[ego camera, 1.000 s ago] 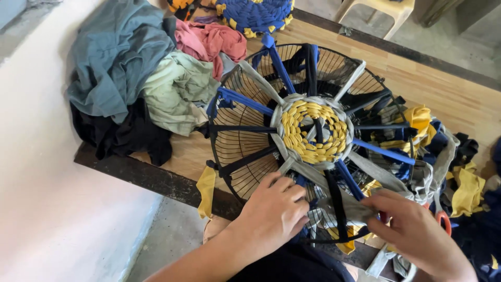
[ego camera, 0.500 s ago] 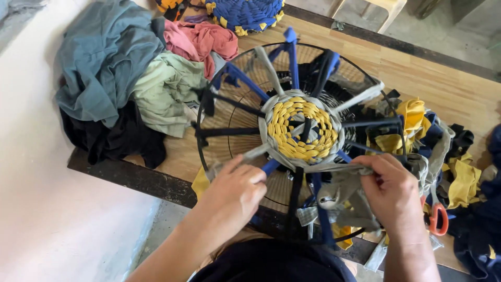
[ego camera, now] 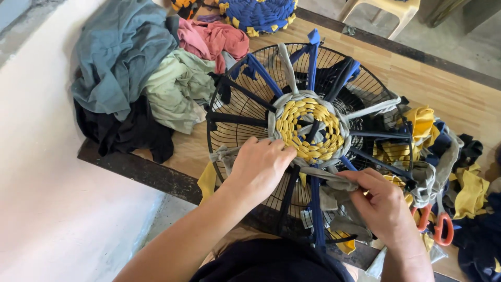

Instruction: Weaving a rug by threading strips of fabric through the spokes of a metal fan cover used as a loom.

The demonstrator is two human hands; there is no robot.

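A round black wire fan guard (ego camera: pixel 245 117) lies on the wooden bench, strung with blue, black and grey cloth strips like spokes. A yellow woven disc (ego camera: pixel 310 125) with a grey outer ring fills its hub. My left hand (ego camera: pixel 258 167) presses on the lower left edge of the weave, fingertips on the grey ring. My right hand (ego camera: pixel 383 206) pinches a grey cloth strip (ego camera: pixel 326 175) that runs from the weave's lower rim toward it.
A heap of teal, pale green, pink and black clothes (ego camera: pixel 141 78) lies left. A finished blue and yellow woven mat (ego camera: pixel 258 13) sits at the top. Yellow, navy and grey scraps (ego camera: pixel 459 167) and orange-handled scissors (ego camera: pixel 438 224) lie right. A white wall drops left.
The fan guard has been turned, so its spokes stand at new angles. My left hand moved up onto the weave's edge. My right hand now pulls the grey strip taut.
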